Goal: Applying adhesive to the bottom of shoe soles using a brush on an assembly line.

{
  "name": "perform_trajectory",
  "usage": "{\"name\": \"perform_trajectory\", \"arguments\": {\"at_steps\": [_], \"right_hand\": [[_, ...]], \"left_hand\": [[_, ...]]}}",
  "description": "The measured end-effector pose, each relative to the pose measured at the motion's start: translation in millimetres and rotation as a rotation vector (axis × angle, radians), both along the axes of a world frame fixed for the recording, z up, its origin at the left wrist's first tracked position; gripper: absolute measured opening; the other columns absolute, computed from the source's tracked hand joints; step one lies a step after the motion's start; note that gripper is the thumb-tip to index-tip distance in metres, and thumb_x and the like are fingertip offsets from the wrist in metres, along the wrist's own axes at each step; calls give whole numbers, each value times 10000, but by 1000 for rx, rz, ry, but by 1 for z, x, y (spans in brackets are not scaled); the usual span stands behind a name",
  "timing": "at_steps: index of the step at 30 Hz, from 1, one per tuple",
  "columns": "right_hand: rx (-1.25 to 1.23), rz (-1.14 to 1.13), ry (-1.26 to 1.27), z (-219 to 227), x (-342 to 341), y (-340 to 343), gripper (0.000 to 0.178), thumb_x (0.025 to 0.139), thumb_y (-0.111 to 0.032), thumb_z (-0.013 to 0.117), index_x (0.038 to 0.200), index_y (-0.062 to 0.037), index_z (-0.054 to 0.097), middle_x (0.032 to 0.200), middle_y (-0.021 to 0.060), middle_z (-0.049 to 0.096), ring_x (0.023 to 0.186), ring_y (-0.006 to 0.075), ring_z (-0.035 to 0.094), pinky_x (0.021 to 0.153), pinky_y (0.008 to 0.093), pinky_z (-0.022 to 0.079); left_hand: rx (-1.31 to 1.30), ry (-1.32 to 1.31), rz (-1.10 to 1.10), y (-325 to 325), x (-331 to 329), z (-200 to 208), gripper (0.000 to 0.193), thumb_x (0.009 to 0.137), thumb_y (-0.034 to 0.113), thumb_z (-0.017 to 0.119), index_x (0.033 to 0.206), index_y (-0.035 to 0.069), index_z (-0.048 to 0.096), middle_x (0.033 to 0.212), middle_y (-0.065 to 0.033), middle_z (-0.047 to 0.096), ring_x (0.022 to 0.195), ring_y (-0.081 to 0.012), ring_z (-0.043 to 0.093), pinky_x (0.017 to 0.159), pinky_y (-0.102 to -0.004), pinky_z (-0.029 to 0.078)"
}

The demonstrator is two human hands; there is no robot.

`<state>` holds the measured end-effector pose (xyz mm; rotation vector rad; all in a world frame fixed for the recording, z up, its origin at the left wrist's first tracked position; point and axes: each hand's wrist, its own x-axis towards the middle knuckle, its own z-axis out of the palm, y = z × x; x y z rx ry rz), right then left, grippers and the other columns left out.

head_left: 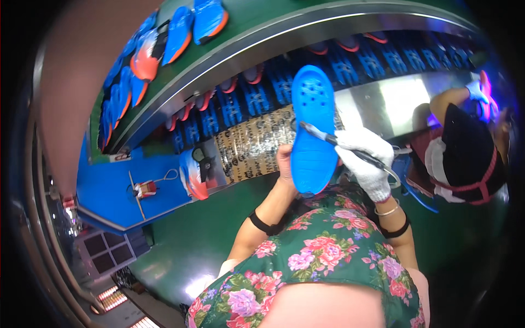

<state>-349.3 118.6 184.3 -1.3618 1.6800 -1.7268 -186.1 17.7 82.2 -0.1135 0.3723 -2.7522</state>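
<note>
A bright blue shoe sole [314,156] stands lengthwise in front of me, its inner face toward me, with several small holes near the far end. My left hand [285,164], bare, grips its left edge near the lower half. A white knitted glove covers my right hand [369,164], which is closed around a dark-handled brush [350,146]. A thin pale tube curves off the back of the brush. The brush tip touches or nearly touches the sole's middle at its left side. Some fingers of both hands are hidden behind the sole and the glove.
Behind the sole runs a bench lined with taped cardboard [249,147]. Blue shoe parts [232,109] stand in a row beyond it. Blue and orange soles [178,35] lie on a green belt above. An orange-and-white shoe [194,175] sits left. A co-worker [465,142] works at right.
</note>
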Motion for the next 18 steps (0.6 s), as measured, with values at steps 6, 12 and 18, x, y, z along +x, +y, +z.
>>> {"name": "perform_trajectory", "arguments": {"at_steps": [6,12,18], "right_hand": [[-164,-39,386,19,-17,-18,203,778,32,788,978,1,769,1020,151,761,896,262,732,806,355,579],[-156,-63,598,34,-16,-22,316,773,-8,761,1086,-46,774,1098,150,758,963,296,719,854,401,563],[-137,65,298,31,4,-10,266,755,-29,818,1014,-88,801,1044,113,773,900,246,727,807,371,572]], "left_hand": [[32,33,-79,10,-14,10,941,835,717,663,1527,127,423,1424,-167,576,1260,-399,594,1071,-622,468],[-437,-507,-41,14,-10,-5,876,902,624,649,1558,115,372,1492,-177,518,1349,-408,525,1144,-617,401],[-425,-373,12,13,-8,-10,853,945,657,559,1572,114,364,1548,-180,469,1416,-370,467,1182,-574,366]]}}
